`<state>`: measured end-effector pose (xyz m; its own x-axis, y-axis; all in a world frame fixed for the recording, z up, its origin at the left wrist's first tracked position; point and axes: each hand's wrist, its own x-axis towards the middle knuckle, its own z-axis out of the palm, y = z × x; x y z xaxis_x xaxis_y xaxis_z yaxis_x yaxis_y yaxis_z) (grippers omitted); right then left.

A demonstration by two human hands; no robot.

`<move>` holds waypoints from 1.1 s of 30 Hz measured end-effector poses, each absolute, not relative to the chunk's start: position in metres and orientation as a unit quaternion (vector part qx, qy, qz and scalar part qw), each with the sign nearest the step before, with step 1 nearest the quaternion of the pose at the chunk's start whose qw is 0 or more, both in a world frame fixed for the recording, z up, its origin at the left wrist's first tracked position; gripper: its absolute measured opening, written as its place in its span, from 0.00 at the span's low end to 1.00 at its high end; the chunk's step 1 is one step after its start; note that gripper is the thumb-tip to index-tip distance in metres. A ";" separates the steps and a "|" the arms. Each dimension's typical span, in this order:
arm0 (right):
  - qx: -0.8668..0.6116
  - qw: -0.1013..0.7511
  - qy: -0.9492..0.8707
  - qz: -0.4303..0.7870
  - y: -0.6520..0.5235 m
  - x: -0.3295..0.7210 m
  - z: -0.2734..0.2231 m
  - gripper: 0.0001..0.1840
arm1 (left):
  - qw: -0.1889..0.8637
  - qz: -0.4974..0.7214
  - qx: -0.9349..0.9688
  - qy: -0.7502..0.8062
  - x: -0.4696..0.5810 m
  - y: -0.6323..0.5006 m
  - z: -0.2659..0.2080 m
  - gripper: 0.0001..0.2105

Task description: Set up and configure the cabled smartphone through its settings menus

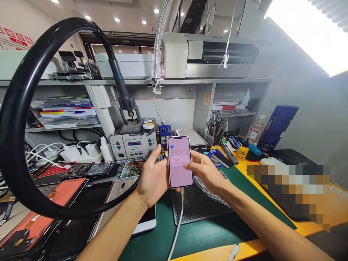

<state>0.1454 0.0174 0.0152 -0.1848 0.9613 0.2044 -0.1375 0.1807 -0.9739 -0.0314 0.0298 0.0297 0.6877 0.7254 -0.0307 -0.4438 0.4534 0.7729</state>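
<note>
A smartphone point(180, 174) stands nearly upright between my hands, its lit screen facing me with a pop-up box on a pinkish background. My left hand point(153, 177) holds it from the left side, thumb raised along the edge and fingers behind. From the right, my right hand point(208, 170) grips the other edge, and its thumb touches the screen by the pop-up. A white charging cable point(179, 221) is plugged into the phone's bottom edge. Below lies a dark perforated pad point(201, 214) on the green mat point(163, 243).
A hot air station point(133, 145) with a thick black hose point(16, 94) arches over the left side. Disassembled phones point(67, 195) and circuit boards point(133, 168) lie at left. Tools, a yellow bottle point(243, 150) and a clear bottle point(255, 128) stand at right. Shelves rise behind.
</note>
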 end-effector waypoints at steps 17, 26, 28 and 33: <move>-0.421 0.539 -0.553 0.475 0.011 0.136 0.014 0.18 | 0.829 0.357 0.384 0.194 -0.029 0.027 0.029 0.34; -0.366 0.545 -0.525 0.541 0.018 0.145 0.012 0.15 | 0.839 0.353 0.375 0.177 -0.030 0.028 0.031 0.35; -0.364 0.546 -0.525 0.541 0.019 0.145 0.012 0.15 | 0.841 0.353 0.372 0.173 -0.030 0.029 0.029 0.34; -0.381 0.561 -0.512 0.527 0.018 0.143 0.011 0.16 | 0.839 0.348 0.382 0.169 -0.030 0.028 0.029 0.34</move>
<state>0.1429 0.0179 0.0107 -0.0804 0.9818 0.1721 -0.2005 0.1532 -0.9676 -0.0296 0.0275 0.0293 0.7015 0.7125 -0.0176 -0.4542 0.4659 0.7594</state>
